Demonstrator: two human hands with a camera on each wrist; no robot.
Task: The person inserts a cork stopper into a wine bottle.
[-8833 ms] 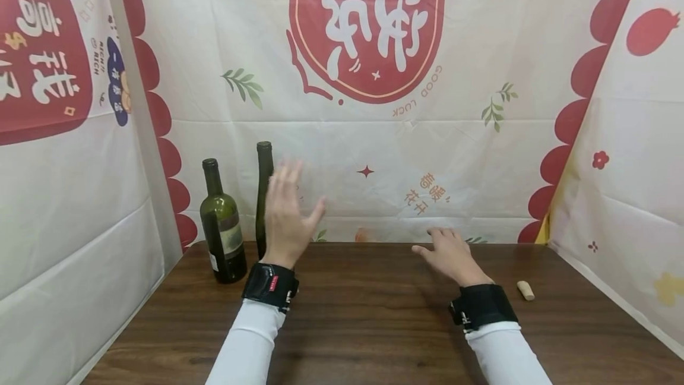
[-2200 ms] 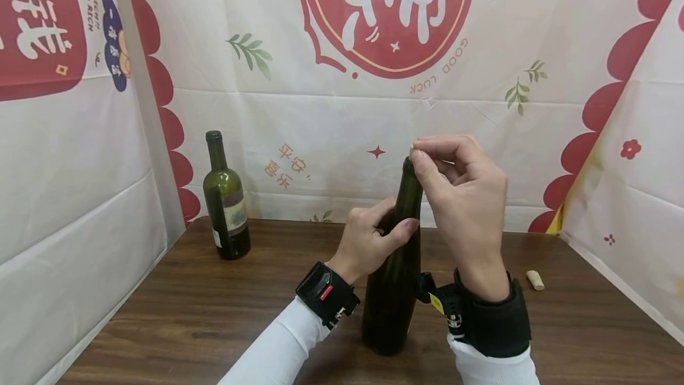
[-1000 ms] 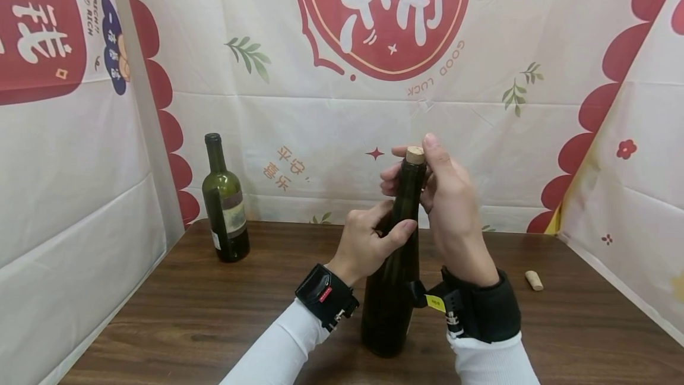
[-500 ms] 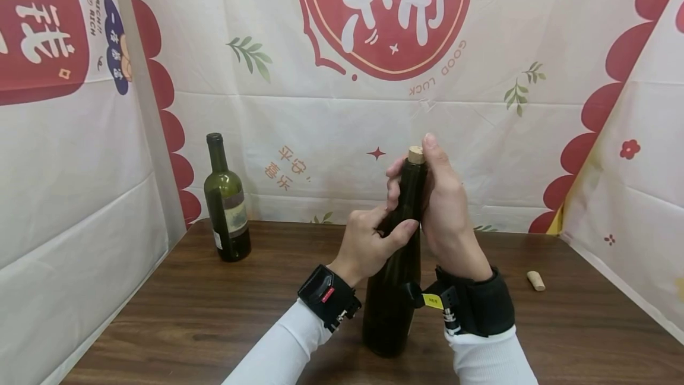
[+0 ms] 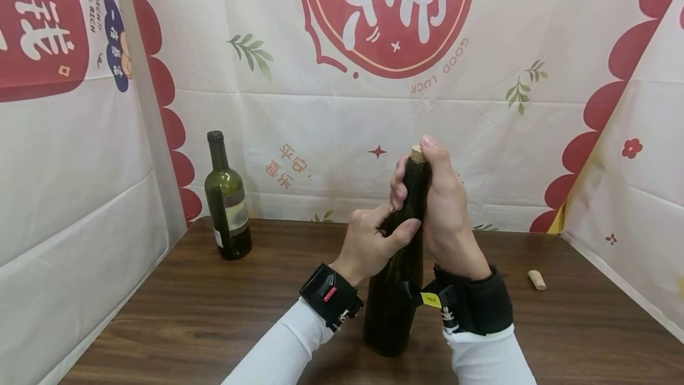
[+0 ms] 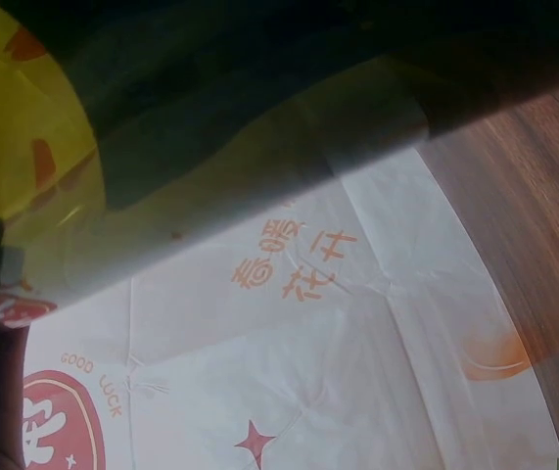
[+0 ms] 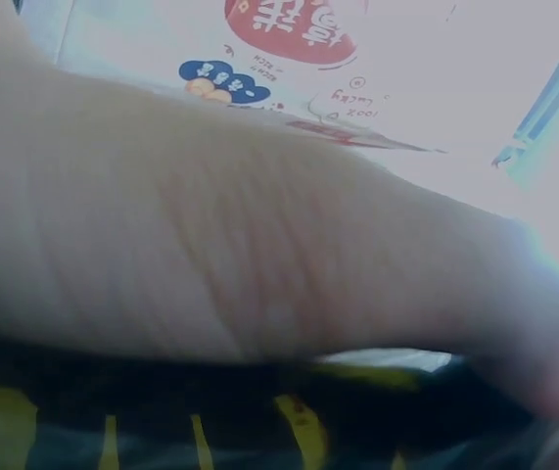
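A tall dark green wine bottle point(image 5: 392, 308) stands on the table, tilted slightly to the right. My left hand point(image 5: 366, 242) grips its middle, thumb across the front. Higher up, my right hand point(image 5: 446, 212) wraps the neck from behind, its fingers showing on the left side. The right thumb presses against a pale cork point(image 5: 418, 154) that sticks out of the mouth. In the left wrist view the dark bottle glass point(image 6: 259, 108) fills the top. The right wrist view shows the right hand point(image 7: 259, 235) along the bottle, with the cork hidden.
A second green wine bottle point(image 5: 227, 212) with a label, uncorked, stands at the back left of the wooden table point(image 5: 214, 314). Another cork point(image 5: 537, 280) lies on its side at the right. Printed cloth walls point(image 5: 331, 123) enclose the back and sides.
The right hand first pinched the cork at the bottle's mouth, then slid round the neck with its thumb at the cork. The cork now protrudes slightly less. The left hand keeps its grip.
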